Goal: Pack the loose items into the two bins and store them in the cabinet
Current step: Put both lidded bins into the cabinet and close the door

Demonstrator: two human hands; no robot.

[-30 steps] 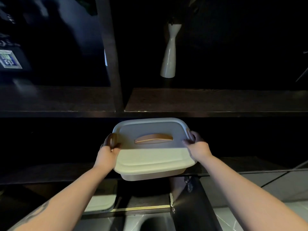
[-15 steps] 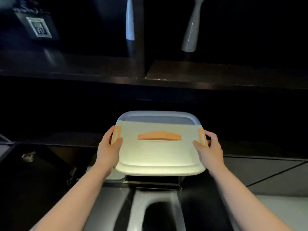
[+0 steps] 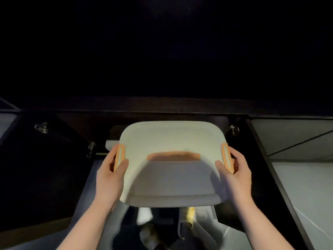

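A white lidded bin (image 3: 171,177) with an orange top handle and orange side latches is held level in front of an open low cabinet (image 3: 162,107). My left hand (image 3: 110,175) grips its left edge at the latch, and my right hand (image 3: 234,174) grips its right edge at the other latch. Part of a second white bin (image 3: 111,144) peeks out behind the held bin's left corner, inside the cabinet. The cabinet's interior is too dark to make out.
The open left cabinet door (image 3: 41,159) swings out at the left, with metal hinges showing. A dark door edge (image 3: 273,177) runs down the right. Pale tiled floor (image 3: 302,186) lies to the right. My legs and feet are below the bin.
The view has dropped from the upper shelves with the white vases to the low cabinet. The bin has come down with both hands still on its sides.
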